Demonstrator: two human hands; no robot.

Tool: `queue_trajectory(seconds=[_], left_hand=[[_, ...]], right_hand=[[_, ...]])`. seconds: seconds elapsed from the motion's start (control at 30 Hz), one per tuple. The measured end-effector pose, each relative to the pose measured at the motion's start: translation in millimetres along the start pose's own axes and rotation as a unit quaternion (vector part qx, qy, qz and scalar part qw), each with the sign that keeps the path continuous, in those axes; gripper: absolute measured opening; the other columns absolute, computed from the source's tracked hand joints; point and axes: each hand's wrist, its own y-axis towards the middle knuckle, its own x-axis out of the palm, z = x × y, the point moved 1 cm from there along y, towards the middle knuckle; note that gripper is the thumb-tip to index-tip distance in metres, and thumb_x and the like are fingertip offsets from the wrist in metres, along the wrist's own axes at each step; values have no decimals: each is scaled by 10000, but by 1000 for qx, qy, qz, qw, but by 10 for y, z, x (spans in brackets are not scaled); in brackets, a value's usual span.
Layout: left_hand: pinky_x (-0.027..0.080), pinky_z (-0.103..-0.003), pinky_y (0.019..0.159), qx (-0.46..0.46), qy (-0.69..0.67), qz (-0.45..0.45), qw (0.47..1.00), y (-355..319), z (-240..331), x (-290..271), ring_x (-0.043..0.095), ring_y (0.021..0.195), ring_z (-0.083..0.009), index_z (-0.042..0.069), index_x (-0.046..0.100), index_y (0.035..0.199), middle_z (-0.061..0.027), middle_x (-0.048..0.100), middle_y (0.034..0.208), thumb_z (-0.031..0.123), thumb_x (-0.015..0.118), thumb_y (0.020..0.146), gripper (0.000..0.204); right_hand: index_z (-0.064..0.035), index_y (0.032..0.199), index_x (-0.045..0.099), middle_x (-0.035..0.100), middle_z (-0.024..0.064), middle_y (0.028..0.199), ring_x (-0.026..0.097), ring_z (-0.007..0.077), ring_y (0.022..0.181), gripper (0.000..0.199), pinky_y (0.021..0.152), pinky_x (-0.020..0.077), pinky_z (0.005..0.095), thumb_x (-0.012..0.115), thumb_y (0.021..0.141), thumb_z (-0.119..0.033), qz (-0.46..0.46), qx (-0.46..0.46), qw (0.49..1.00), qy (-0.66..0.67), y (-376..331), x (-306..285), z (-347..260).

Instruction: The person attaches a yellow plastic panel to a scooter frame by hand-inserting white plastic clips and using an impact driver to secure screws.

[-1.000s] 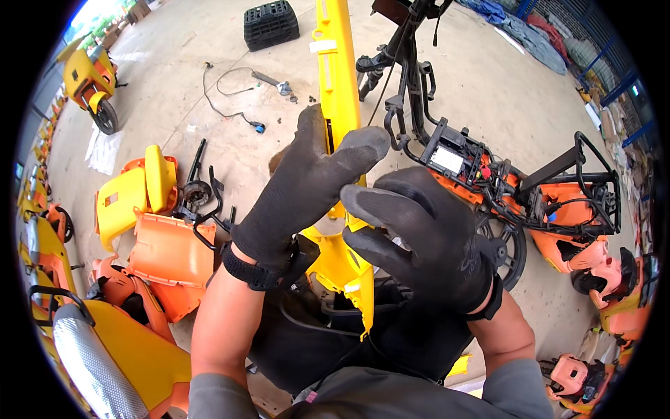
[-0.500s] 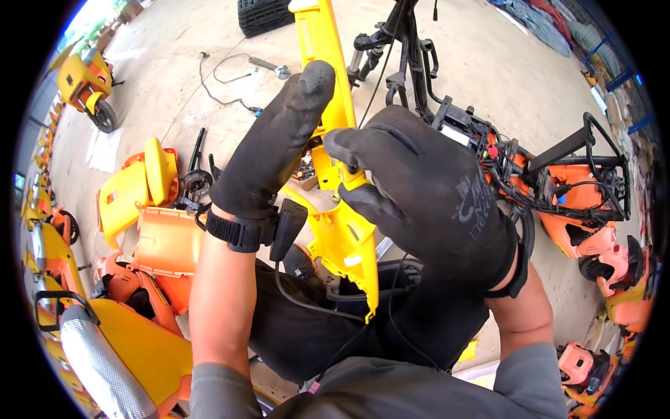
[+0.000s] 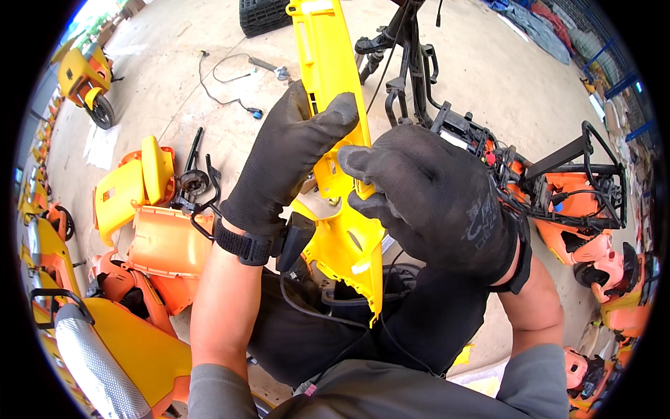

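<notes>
A long yellow plastic scooter panel (image 3: 335, 59) stands up in front of me, narrow at the far end and flaring into a wider, toothed-edged part near my lap. My left hand (image 3: 289, 160), in a black glove, is closed round its left side, with the thumb across its face. From the right, my right hand (image 3: 436, 202), also black-gloved, pinches at the middle of the panel, where thumb and forefinger close on a small yellow edge. Whether anything small is between those fingertips is hidden. Each wrist has a black strap, the left one with a black box (image 3: 296, 241).
A stripped scooter frame (image 3: 537, 174) with exposed wiring stands at right. Orange and yellow body panels (image 3: 167, 241) lie at left, near a yellow scooter (image 3: 87, 80). Beyond, a black cable (image 3: 216, 98) and a black crate (image 3: 264, 17) rest on the concrete floor.
My left hand has shifted right and its thumb has come down across the panel. The panel has tilted slightly, its top moving a little. My right hand keeps its pinch, slightly lower.
</notes>
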Motion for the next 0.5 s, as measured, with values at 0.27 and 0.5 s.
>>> queue_trajectory(seconds=[0.27, 0.5], left_hand=[[517, -269, 735, 13, 102, 11, 995, -27, 3, 20, 614, 826, -107, 13, 560, 1108, -58, 642, 932, 399, 714, 916, 458], [535, -277, 727, 46, 113, 21, 992, -15, -20, 26, 636, 824, -115, 10, 546, 1124, -82, 667, 958, 355, 731, 911, 446]], right_hand=[[-28, 1146, 636, 595, 119, 939, 621, 277, 767, 431, 653, 522, 371, 787, 749, -99, 17, -7, 1000, -15, -34, 31, 12], [-67, 1106, 664, 558, 171, 1193, 551, 346, 1129, 340, 862, 526, 411, 768, 803, -184, 32, -4, 996, -83, 59, -51, -20]])
